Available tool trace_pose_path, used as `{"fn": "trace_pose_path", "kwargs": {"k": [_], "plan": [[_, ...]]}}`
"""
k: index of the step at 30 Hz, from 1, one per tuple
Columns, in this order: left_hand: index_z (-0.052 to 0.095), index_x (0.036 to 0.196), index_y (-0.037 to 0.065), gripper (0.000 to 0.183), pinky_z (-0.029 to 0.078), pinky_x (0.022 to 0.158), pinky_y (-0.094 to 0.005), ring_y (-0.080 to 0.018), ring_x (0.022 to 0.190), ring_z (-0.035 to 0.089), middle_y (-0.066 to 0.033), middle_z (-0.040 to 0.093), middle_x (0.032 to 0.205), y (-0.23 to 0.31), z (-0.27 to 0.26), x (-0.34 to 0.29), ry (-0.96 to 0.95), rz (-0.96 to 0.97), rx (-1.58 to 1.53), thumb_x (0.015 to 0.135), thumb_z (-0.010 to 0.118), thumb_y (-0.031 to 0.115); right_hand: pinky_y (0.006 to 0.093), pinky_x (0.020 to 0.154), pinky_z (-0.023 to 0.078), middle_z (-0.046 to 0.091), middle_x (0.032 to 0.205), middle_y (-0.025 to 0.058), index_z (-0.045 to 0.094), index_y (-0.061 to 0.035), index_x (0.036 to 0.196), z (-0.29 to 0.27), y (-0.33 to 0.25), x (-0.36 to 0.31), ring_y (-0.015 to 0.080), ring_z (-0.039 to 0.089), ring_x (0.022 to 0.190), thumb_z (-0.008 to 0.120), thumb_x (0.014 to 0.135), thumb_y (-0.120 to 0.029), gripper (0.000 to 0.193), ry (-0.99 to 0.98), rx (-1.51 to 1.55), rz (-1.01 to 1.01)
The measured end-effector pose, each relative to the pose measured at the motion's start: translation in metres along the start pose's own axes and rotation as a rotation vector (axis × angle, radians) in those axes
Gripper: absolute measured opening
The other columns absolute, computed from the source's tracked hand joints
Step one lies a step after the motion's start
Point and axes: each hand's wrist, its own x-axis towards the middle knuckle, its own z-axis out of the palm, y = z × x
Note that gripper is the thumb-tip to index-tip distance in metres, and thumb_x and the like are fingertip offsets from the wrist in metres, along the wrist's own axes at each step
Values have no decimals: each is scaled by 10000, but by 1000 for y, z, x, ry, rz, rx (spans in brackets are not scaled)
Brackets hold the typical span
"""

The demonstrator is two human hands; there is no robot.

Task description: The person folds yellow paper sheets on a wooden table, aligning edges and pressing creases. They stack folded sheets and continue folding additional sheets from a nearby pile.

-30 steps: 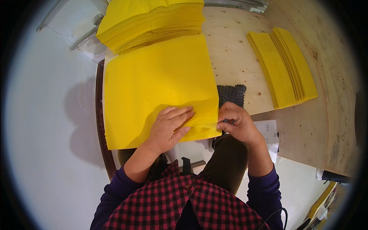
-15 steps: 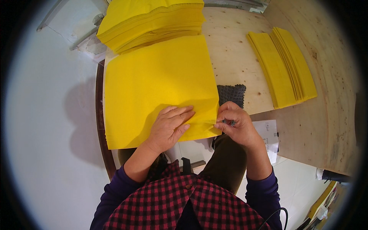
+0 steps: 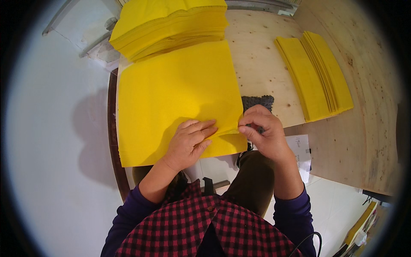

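A wide yellow cloth sheet [image 3: 180, 90] lies on the wooden table in front of me, its near edge hanging slightly over the table's front. My left hand [image 3: 189, 143] rests on the near part of the cloth, fingers stretched out and pressing it down. At the cloth's right edge, my right hand [image 3: 265, 132] pinches its near right portion between thumb and forefinger. A raised fold in the cloth runs between the two hands. Just beyond my right hand sits a dark grey textured cloth [image 3: 259, 102], partly hidden by that hand.
A tall stack of folded yellow cloth [image 3: 171, 32] stands at the back left. Several folded yellow cloths [image 3: 319, 77] lie on the wooden table [image 3: 261, 51] at the right, near an upright wooden panel [image 3: 359, 55]. Below the table's right edge is a white paper [image 3: 299, 147] with markings.
My right hand has moved slightly up and to the left with the pinched cloth, raising the fold toward the far side. The left hand has stayed in place.
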Motion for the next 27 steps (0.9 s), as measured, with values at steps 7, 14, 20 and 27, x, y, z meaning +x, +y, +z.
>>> {"fn": "trace_pose_path", "kwargs": {"k": [7, 14, 20, 27], "plan": [[691, 1110, 28, 274, 424, 960, -384, -286, 1046, 576, -81, 646, 1239, -6, 3, -2, 31, 12, -50, 897, 593, 169, 263, 632, 435, 555, 908, 38, 676, -56, 899, -6, 13, -16, 158, 531, 763, 756, 742, 15, 191, -38, -36, 74], [692, 1114, 30, 282, 424, 959, -381, -290, 1036, 582, -84, 650, 1231, -5, 2, -1, 30, 6, -47, 904, 589, 189, 311, 724, 473, 547, 882, 61, 666, -54, 868, 0, 30, -14, 228, 585, 831, 756, 742, 6, 166, -146, -43, 123], [691, 1129, 41, 293, 420, 968, -382, -286, 1051, 580, -85, 646, 1238, -4, 2, -1, 19, 1, -47, 900, 597, 198, 314, 736, 475, 552, 872, 76, 650, -46, 856, -5, 27, -8, 246, 588, 829, 742, 773, -29, 126, -183, -72, 68], [678, 1168, 65, 357, 391, 1010, -385, -282, 1116, 552, -83, 615, 1297, 1, -3, 0, 20, 50, -19, 855, 653, 234, 334, 712, 472, 550, 853, 110, 613, -22, 853, -5, 8, 7, 279, 584, 817, 720, 785, -35, 128, -180, -162, -59]]}}
